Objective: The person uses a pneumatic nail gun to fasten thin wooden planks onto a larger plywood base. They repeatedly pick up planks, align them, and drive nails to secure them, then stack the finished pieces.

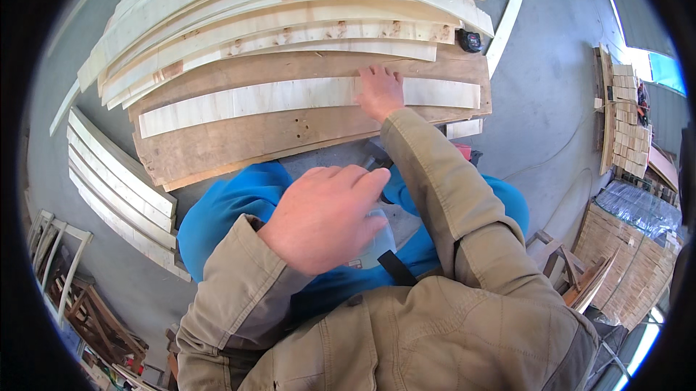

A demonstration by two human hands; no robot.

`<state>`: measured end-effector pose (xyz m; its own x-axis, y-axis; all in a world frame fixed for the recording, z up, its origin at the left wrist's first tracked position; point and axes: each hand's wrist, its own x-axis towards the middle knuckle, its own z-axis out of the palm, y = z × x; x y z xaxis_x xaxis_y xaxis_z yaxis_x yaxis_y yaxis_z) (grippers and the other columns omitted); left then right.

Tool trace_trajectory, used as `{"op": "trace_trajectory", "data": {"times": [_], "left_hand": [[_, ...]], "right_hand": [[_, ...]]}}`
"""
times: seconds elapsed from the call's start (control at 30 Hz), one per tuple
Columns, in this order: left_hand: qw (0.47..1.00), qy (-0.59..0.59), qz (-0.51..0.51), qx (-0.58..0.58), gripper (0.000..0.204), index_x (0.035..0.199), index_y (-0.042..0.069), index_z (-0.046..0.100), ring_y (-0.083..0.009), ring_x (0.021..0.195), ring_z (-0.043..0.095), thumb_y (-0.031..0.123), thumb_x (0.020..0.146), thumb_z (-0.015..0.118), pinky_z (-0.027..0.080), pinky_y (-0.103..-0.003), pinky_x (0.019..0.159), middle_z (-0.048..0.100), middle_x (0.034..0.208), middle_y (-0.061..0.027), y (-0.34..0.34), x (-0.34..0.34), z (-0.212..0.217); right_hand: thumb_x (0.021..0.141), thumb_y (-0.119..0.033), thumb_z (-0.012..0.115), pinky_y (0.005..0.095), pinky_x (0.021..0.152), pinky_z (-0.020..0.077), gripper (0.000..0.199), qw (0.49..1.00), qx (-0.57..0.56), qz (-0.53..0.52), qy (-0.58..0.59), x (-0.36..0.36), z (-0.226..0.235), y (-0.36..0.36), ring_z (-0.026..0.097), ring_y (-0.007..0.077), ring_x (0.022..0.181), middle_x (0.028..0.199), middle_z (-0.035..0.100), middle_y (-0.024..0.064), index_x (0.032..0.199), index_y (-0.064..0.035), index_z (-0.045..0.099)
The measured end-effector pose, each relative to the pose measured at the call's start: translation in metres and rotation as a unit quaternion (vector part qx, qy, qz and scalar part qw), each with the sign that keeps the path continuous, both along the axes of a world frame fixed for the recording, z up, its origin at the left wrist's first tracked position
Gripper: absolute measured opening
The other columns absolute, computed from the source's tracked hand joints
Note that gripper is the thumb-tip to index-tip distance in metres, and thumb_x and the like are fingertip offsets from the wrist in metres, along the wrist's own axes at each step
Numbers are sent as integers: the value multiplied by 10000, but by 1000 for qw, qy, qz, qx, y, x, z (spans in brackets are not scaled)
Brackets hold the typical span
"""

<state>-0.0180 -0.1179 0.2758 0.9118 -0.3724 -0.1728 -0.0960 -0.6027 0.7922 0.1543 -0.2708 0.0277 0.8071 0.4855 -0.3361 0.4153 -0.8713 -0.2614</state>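
Note:
A pale, slightly curved wooden strip (283,96) lies across a brown plywood board (217,152) in front of me. My right hand (380,92) reaches over the strip right of its middle, fingertips at the far edge, the thumb on the left, gripping it against the board. Closer to my body, my left hand (322,218) hovers above my lap, loosely bent and a little blurred. A gap shows between its thumb and forefinger, and I see nothing held there. Two dark holes mark the plywood below the strip.
Beyond the strip rises a pile of curved wooden boards (290,10). A black tape measure (469,40) rests at its right end. More curved strips (119,166) lie on the floor at left. Stacked wood blocks (629,119) and a wrapped bundle (623,253) stand at right.

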Motion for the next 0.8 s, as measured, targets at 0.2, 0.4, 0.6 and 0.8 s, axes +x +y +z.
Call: {"op": "trace_trajectory", "data": {"times": [0.2, 0.4, 0.6, 0.8], "left_hand": [[1000, 16, 14, 16, 569, 1373, 21, 594, -402, 1028, 652, 215, 878, 797, 534, -467, 887, 682, 1158, -181, 0, -4, -8], [997, 43, 21, 57, 571, 1386, 18, 587, -410, 1066, 655, 240, 898, 781, 539, -467, 912, 682, 1177, -193, -1, -10, -20], [992, 88, 37, 78, 530, 1366, 12, 607, -422, 1112, 658, 239, 912, 758, 539, -475, 959, 690, 1218, -208, 6, -21, -34], [993, 72, 39, 89, 529, 1370, 12, 611, -417, 1151, 656, 248, 918, 752, 536, -473, 979, 690, 1260, -212, 6, -28, -37]], "right_hand": [[763, -291, 894, 567, 1174, 342, 660, 1000, 19, 10, -3, 1, -4, -9, 529, 355, 1352, 1402, 584, 118, 1354, -139, 643], [716, -299, 928, 554, 1169, 353, 675, 1000, -1, 17, 0, 4, 0, -3, 533, 356, 1347, 1375, 594, 136, 1299, -95, 657], [705, -294, 922, 519, 1128, 386, 551, 996, 46, 13, -70, -7, 2, -5, 630, 381, 1193, 1208, 673, 162, 1121, -49, 657], [771, -247, 842, 490, 1035, 436, 394, 991, 56, 74, -99, -35, 5, -21, 663, 350, 1125, 1085, 711, 147, 1087, -90, 665]]}}
